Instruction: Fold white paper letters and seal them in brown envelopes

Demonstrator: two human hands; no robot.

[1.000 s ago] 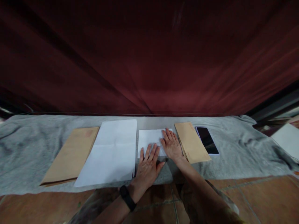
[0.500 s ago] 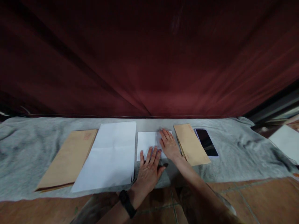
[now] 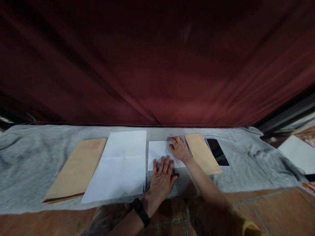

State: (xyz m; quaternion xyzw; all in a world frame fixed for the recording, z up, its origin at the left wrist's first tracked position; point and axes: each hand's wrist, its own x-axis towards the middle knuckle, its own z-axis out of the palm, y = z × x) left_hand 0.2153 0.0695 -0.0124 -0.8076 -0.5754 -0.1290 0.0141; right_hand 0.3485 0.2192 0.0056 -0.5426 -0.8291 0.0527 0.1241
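Observation:
A small white sheet of paper [image 3: 157,149], which looks folded, lies flat on the grey cloth in front of me. My left hand [image 3: 161,180] rests palm down on its near edge, fingers spread, with a dark band on the wrist. My right hand [image 3: 179,149] touches the sheet's far right part, its fingers loosely bent and apart, and its fingertips slightly blurred. Just left of the small sheet is a stack of large white paper [image 3: 118,167] with a crease across the top one. Close to my right hand lies a stack of brown envelopes [image 3: 203,154].
Larger brown envelopes [image 3: 76,167] lie at the left, partly under the white stack. A phone [image 3: 218,152] sits right of the small envelopes. The grey cloth [image 3: 251,164] ends at a tiled floor [image 3: 275,209]. A dark red curtain [image 3: 157,65] hangs behind.
My right hand's fingers have gone from nearly flat to more bent at the sheet's far right. My left hand stays pressed on the paper. The whole view has shifted slightly.

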